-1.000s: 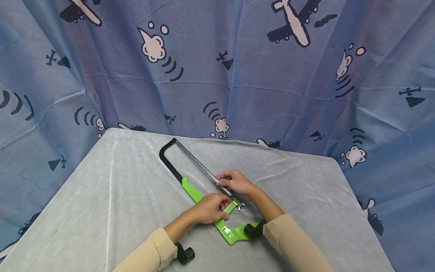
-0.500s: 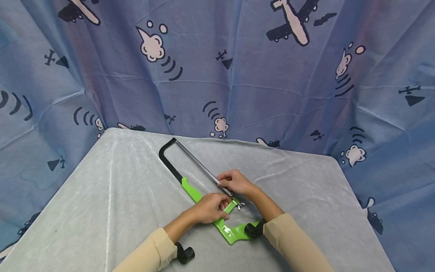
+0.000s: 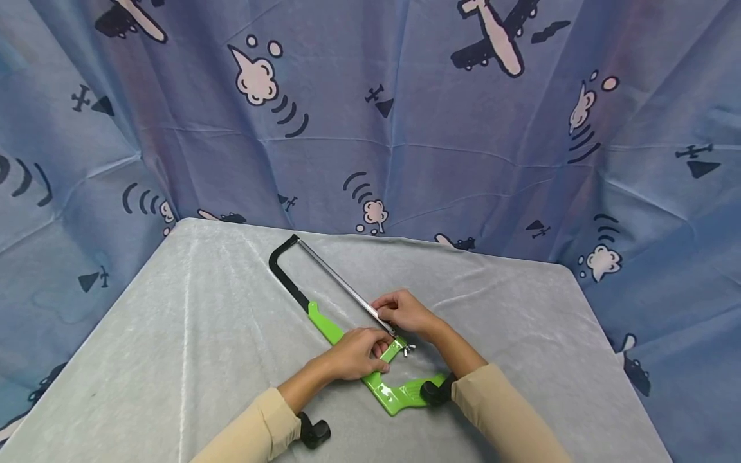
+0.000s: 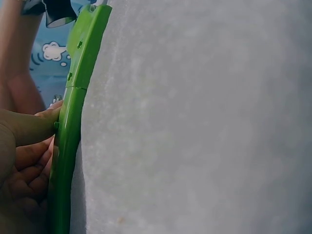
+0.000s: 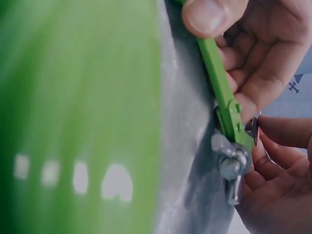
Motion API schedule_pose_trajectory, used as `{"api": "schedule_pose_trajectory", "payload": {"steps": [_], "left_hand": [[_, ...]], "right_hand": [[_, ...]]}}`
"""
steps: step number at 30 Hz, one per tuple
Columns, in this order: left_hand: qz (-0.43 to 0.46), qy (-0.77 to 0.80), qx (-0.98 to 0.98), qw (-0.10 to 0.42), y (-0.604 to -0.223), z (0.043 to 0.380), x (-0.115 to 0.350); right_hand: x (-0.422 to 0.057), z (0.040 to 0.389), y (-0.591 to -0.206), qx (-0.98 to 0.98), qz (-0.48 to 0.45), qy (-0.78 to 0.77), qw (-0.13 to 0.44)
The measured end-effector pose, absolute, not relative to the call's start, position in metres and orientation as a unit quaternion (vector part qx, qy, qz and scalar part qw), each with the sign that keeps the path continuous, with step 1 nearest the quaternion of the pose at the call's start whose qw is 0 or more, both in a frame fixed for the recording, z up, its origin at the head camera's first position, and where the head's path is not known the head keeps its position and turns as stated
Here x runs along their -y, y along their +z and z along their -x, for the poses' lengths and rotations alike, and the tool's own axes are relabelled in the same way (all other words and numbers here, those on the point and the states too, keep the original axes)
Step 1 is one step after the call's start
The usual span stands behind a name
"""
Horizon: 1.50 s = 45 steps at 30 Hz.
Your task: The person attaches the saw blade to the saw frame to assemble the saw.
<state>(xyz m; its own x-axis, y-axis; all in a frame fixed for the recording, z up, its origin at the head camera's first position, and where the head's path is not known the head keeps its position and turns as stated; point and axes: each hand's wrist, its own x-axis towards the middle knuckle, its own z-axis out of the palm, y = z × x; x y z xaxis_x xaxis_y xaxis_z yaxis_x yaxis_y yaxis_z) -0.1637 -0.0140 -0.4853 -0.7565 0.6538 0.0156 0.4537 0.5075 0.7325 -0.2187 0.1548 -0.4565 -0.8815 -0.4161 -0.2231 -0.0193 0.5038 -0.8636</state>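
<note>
A hacksaw [image 3: 324, 323] with a green handle and a black front frame lies slantwise on the cloth-covered table. My left hand [image 3: 356, 355] grips the short green arm near the silver wing nut [image 3: 408, 350], its thumb showing on the green edge in the left wrist view. With thumb and fingers, my right hand [image 3: 405, 312] pinches the silver blade [image 3: 341, 281] close to its near end. The far end of the blade meets the black frame tip. In the right wrist view, the right fingertips [image 5: 273, 129] are right beside the green arm's end, where the blade end is mostly hidden.
A grey plush cloth covers the table [image 3: 231, 360]. Behind it hangs a blue curtain [image 3: 324, 109] printed with planes and clouds. The green handle [image 3: 393, 395] reaches under my right wrist, where a black wrist mount [image 3: 437, 391] overlaps it.
My right hand has shifted slightly rightward and the blade's near end has come a little closer to the green arm. The left hand and the frame keep their places.
</note>
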Motion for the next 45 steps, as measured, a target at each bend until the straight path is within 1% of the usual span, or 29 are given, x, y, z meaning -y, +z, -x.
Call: {"api": "schedule_pose_trajectory", "payload": {"steps": [18,29,34,45], "left_hand": [[-0.322,0.381,-0.857,0.13,-0.485,0.163,0.013],[-0.322,0.386,-0.854,0.132,-0.486,0.164,0.013],[-0.324,0.384,-0.855,0.13,-0.486,0.164,0.014],[-0.324,0.386,-0.854,0.132,-0.487,0.164,0.013]], "right_hand": [[-0.163,0.217,-0.461,-0.838,0.147,-0.479,0.216],[-0.168,0.214,-0.457,-0.841,0.166,-0.469,0.211],[-0.172,0.212,-0.457,-0.842,0.175,-0.467,0.208],[-0.189,0.204,-0.458,-0.834,0.179,-0.472,0.223]]}}
